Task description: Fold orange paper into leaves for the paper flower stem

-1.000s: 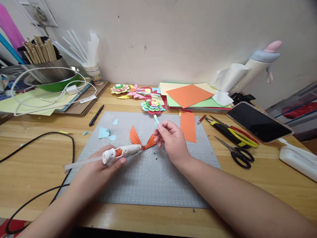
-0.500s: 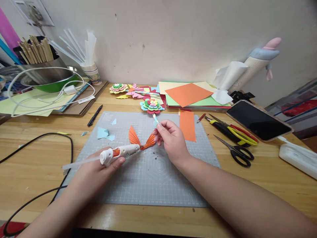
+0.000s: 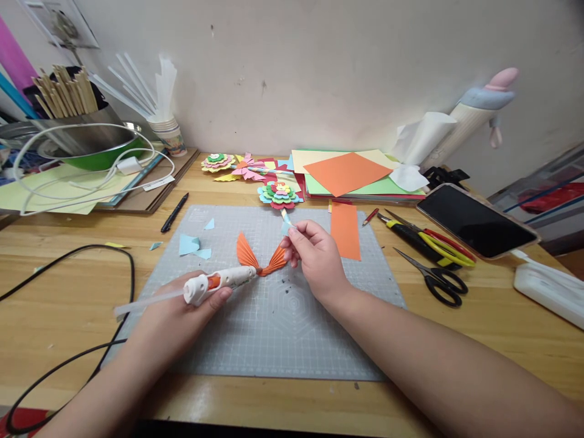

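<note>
My left hand (image 3: 189,304) is closed around a white hot glue gun (image 3: 230,278), with a clear glue stick (image 3: 150,301) poking out of its back end. The gun's nozzle meets the middle of a pleated orange paper piece (image 3: 247,250), shaped like two leaves joined at the base. My right hand (image 3: 314,252) pinches the stem of a layered paper flower (image 3: 280,194) with green, red, yellow and blue petals. Its fingers also cover part of the right orange leaf; whether they touch it I cannot tell. Beneath lies a grey cutting mat (image 3: 255,340).
Orange paper (image 3: 345,231), pliers (image 3: 420,240), scissors (image 3: 438,277) and a phone (image 3: 477,220) lie on the right. Light blue scraps (image 3: 188,244), a pen (image 3: 174,213) and a black cable (image 3: 133,274) are on the left. Other paper flowers (image 3: 219,162) and stacked paper (image 3: 347,173) line the wall.
The glue gun has shifted very slightly left, its nozzle still at the pleated orange paper. My right hand and the flower have hardly moved.
</note>
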{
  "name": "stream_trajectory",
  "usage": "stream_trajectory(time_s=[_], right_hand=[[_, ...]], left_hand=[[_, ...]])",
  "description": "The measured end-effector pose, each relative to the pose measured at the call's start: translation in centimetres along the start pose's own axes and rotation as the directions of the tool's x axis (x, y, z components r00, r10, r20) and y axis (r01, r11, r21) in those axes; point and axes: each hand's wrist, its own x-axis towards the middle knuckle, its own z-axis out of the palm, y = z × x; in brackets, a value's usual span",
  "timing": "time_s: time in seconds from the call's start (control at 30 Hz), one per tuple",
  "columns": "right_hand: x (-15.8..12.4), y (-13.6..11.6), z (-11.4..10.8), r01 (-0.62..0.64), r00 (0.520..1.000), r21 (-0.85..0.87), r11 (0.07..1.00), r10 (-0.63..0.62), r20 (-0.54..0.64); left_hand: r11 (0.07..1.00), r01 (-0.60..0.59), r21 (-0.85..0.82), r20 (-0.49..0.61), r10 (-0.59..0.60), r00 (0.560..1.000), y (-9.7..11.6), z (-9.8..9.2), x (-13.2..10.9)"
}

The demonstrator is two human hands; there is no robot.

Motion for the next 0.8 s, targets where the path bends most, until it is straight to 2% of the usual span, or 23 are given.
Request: stream_trajectory(time_s=[0.37, 0.47, 0.6, 0.67, 0.8], right_hand=[[0.05, -0.01, -0.02, -0.004, 1.000, -0.035, 0.999, 0.005, 0.017], [-0.23, 0.12, -0.05, -0.018, 0.993, -0.154, 0.988, 0.035, 0.112], [-0.68, 0.39, -0.16, 0.057, 0.972, -0.396, 0.917, 0.040, 0.232], [-0.70, 0.52, -0.21, 0.069, 0.970, -0.428, 0.901, 0.040, 0.239], [-0.43, 0.75, -0.24, 0.032, 0.974, -0.381, 0.924, 0.057, 0.219]], left_hand=[[0.999, 0.040, 0.026, 0.023, -0.041, 0.999, -0.18, -0.11, -0.10], [1.000, 0.025, 0.004, 0.018, -0.026, 1.000, -0.12, -0.05, 0.00], [0.999, 0.032, -0.011, 0.006, -0.032, 0.999, -0.21, -0.16, 0.09], [0.999, 0.035, -0.008, -0.004, -0.035, 0.999, -0.34, -0.33, 0.06], [1.000, 0.009, -0.018, -0.023, -0.009, 1.000, -0.55, -0.54, -0.11]])
